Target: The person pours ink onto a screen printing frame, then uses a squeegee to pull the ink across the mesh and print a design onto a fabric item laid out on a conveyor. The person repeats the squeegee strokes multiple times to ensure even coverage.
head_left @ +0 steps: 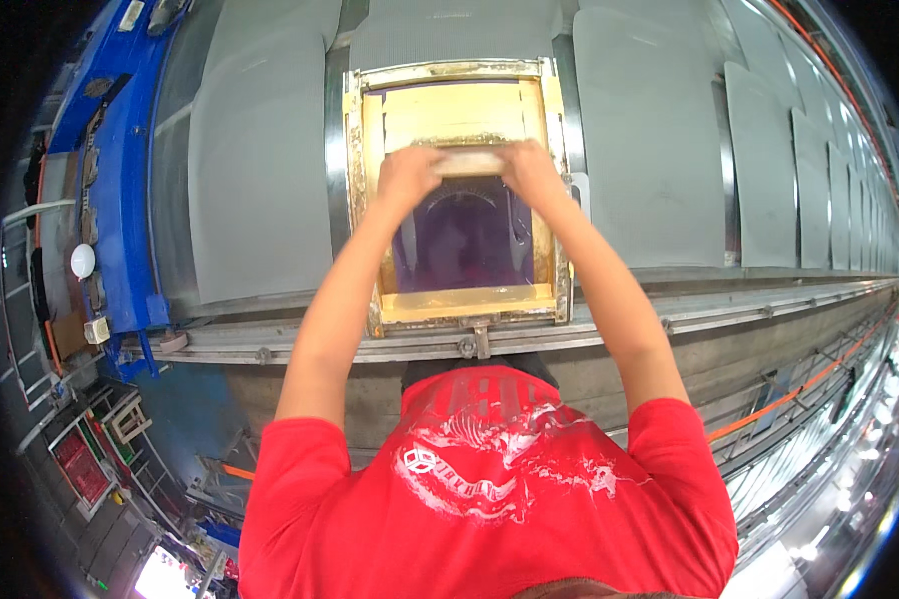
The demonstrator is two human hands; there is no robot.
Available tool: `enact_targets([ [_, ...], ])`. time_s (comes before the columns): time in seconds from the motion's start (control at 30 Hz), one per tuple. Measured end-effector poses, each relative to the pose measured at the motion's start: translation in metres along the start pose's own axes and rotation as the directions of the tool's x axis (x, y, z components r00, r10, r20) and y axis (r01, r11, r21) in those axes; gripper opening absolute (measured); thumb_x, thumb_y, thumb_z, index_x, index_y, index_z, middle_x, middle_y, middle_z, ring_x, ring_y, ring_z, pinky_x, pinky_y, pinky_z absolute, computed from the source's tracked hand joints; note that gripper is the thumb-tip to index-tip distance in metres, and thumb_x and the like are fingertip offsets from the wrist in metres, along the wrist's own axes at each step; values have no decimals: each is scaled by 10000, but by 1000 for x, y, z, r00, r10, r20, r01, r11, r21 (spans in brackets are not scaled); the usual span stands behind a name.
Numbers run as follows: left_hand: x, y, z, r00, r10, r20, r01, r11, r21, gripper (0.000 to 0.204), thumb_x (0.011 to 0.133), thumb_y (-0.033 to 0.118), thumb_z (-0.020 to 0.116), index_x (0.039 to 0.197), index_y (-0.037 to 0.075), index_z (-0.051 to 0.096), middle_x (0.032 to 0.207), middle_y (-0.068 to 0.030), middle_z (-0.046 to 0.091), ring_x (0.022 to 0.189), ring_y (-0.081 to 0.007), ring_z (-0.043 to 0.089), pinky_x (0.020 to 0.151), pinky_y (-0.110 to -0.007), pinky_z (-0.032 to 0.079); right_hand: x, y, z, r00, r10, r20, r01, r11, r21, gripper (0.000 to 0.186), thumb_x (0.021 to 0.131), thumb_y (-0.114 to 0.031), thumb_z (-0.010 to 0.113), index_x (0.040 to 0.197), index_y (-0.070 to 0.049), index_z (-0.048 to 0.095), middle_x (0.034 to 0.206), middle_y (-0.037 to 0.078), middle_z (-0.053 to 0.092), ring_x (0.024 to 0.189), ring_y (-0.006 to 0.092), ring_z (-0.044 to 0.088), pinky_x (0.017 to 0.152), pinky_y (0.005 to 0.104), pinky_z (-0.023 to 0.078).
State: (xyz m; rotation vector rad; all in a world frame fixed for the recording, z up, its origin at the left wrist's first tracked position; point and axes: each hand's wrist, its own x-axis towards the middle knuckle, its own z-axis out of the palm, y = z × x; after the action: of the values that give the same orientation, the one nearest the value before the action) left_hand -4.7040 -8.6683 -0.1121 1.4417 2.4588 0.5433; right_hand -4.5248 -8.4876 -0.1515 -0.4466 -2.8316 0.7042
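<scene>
A screen-printing frame (449, 70) with metal edges lies in front of me on the long table. Within it, yellow borders surround a dark purple, glossy mesh area (464, 245). My left hand (410, 178) and my right hand (531, 172) are closed around the two ends of a pale squeegee (469, 162). It lies crosswise over the far part of the frame, at the top of the purple area. The squeegee is slightly blurred, and its lower edge is hard to make out. Both arms reach forward over the frame's near side.
Grey sheets (260, 150) lie in a row along the table, with more (654, 140) running off to the right. A metal rail (390, 347) with small stops follows its near edge. Blue machinery (125, 200) stands at the left; racks (100, 449) are at lower left.
</scene>
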Motion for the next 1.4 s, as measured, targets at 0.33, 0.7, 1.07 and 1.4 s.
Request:
enact_targets([
  [0.33,-108,17,28,993,107,-45,-110,992,-63,323,752,85,757,1067,151,786,1091,-68,759,1005,-292,706,866,-415,559,-103,-47,0,999,-3,41,-2,993,117,488,744,-40,754,1225,-45,667,1157,131,666,1136,319,581,1021,406,490],
  [0.7,-4,9,3,987,-84,135,81,996,28,395,708,107,772,1097,174,784,1065,-86,755,977,-307,707,878,-406,563,-27,8,7,997,49,-60,-36,979,199,399,756,0,690,1154,-14,685,1136,202,686,1092,383,630,979,466,509],
  [1.07,-156,26,41,994,106,-42,-107,994,-31,412,744,79,737,1154,117,734,1178,-55,730,1122,-267,653,985,-411,513,-139,3,-6,874,439,208,-452,575,682,570,778,-284,890,1256,-60,676,1174,92,681,1027,185,627,844,354,522],
  [1.4,-171,34,57,976,161,-144,-164,986,-9,439,736,52,736,1174,83,722,1233,-84,709,1168,-288,639,1010,-405,517,-76,105,32,698,673,-245,-403,651,643,249,991,-280,643,1144,-94,708,736,81,611,659,170,583,651,361,483],
])
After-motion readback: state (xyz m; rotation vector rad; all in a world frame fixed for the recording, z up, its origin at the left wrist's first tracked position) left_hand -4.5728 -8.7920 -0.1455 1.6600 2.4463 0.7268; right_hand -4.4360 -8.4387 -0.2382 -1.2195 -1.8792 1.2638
